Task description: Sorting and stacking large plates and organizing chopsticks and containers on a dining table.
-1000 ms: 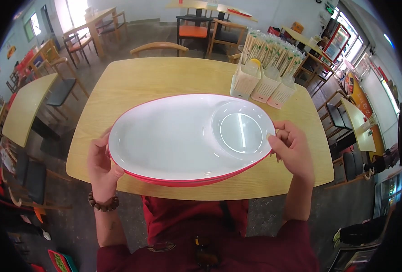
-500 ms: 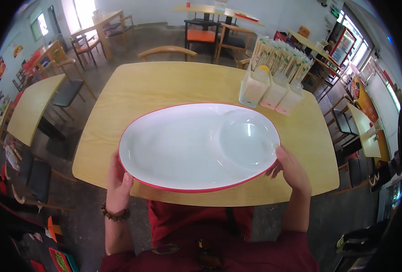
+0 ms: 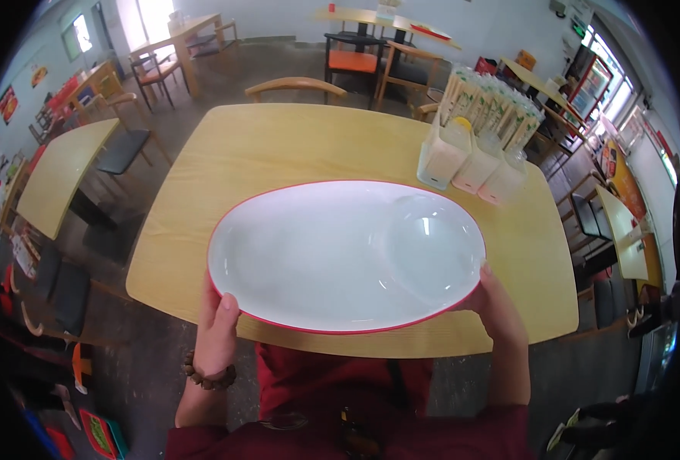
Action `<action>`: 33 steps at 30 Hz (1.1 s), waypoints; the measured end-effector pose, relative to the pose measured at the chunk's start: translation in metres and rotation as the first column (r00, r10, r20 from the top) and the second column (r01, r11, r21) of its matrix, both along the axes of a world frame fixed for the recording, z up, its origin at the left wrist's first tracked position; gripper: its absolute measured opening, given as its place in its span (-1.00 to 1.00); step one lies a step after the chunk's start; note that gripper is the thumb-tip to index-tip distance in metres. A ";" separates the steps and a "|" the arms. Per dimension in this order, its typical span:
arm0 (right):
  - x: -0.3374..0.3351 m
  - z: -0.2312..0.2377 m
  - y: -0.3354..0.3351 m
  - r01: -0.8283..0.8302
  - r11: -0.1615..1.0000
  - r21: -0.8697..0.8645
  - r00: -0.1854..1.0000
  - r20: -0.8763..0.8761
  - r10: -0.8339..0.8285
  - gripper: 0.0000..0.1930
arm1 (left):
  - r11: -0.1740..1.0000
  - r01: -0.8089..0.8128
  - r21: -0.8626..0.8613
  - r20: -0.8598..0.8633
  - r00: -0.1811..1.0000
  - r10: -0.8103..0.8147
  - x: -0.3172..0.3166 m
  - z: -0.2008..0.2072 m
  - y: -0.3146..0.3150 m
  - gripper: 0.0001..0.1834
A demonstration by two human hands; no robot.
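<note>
Between my hands is a large oval white plate (image 3: 309,253) with a red rim and a round compartment (image 3: 429,245) at its right end. It hides part of the wooden table (image 3: 301,138) beneath it. My left hand (image 3: 219,330), with a beaded bracelet at the wrist, grips the lower left edge, thumb along the rim. At the right edge my right hand (image 3: 497,307) has its thumb at the rim and its fingers mostly hidden under the plate. Whether the plate's underside touches the tabletop I cannot tell.
Condiment containers (image 3: 474,165) and wrapped chopsticks (image 3: 493,107) stand at the table's far right. A wooden chair (image 3: 298,86) is behind the far edge. Another table (image 3: 64,184) stands to the left, with a dark-seated chair (image 3: 125,149) beside it. Baskets (image 3: 102,433) sit at the lower left.
The plate and both hands have shifted slightly right and lower in view. My right fingers have closed further under the plate's edge. The whole scene has also shifted a little.
</note>
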State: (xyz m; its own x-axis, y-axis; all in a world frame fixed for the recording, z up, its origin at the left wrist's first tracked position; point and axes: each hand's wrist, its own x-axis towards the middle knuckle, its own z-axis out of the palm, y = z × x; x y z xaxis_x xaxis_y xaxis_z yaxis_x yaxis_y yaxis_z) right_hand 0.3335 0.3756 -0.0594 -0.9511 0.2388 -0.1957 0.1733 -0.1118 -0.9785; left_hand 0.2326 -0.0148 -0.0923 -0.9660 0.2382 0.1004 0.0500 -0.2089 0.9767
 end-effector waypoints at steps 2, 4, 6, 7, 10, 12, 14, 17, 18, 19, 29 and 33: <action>-0.004 0.002 0.001 0.018 1.000 -0.002 1.000 0.005 -0.018 -0.38 | 1.000 -0.001 0.029 -0.008 1.000 0.002 -0.003 0.002 0.002 -0.17; -0.007 -0.003 0.005 -0.035 0.999 -0.024 0.999 0.018 0.036 -0.38 | 0.998 0.005 0.058 0.003 1.000 -0.005 -0.010 0.003 0.005 -0.17; -0.015 0.000 0.002 -0.026 0.999 -0.021 0.999 0.044 0.027 -0.37 | 0.999 0.021 0.045 -0.023 1.000 -0.020 -0.024 0.000 0.006 -0.25; -0.020 0.002 0.001 -0.026 0.999 -0.022 0.997 0.069 0.028 -0.36 | 0.998 0.030 0.048 -0.025 0.999 -0.029 -0.033 -0.001 0.006 -0.25; -0.041 -0.002 0.006 -0.047 0.998 -0.042 0.993 0.102 0.051 -0.32 | 0.995 0.083 0.063 -0.025 0.996 -0.082 -0.065 0.000 0.010 -0.27; -0.059 0.001 0.005 -0.087 0.996 -0.021 0.988 0.126 0.089 -0.27 | 0.995 0.065 0.076 0.004 0.998 -0.066 -0.087 -0.003 0.010 -0.29; -0.082 0.001 0.004 -0.076 0.997 -0.035 0.986 0.150 0.080 -0.23 | 0.996 0.018 0.083 0.039 0.999 -0.022 -0.107 -0.003 0.009 -0.37; -0.111 0.005 0.003 -0.050 0.998 -0.029 0.984 0.169 0.054 -0.13 | 0.997 0.038 0.071 0.056 0.998 -0.042 -0.142 -0.006 0.014 -0.39; -0.121 0.006 0.003 -0.052 0.999 -0.017 0.986 0.160 0.054 -0.08 | 0.997 0.027 0.067 0.056 0.998 -0.031 -0.151 -0.003 0.017 -0.38; -0.130 0.004 0.005 -0.052 0.998 -0.018 0.986 0.156 0.055 -0.08 | 0.997 0.027 0.065 0.052 0.998 -0.030 -0.160 -0.003 0.020 -0.38; -0.202 -0.001 0.011 -0.126 0.992 -0.024 0.992 -0.001 0.127 -0.08 | 0.990 -0.068 0.122 0.042 0.997 0.063 -0.238 -0.007 0.054 -0.25; -0.204 -0.006 0.003 -0.013 0.996 -0.084 0.999 0.047 0.017 -0.09 | 0.982 -0.051 0.180 -0.091 0.993 0.068 -0.249 -0.015 0.066 -0.29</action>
State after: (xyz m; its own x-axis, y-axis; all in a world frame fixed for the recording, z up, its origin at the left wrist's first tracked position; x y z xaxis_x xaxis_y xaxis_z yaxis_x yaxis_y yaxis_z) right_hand 0.1290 0.3783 -0.0658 -0.9436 0.2053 -0.2599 0.2222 -0.1898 -0.9564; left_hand -0.0167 0.0508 -0.1072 -0.9616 0.1505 0.2294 0.1598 -0.3723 0.9143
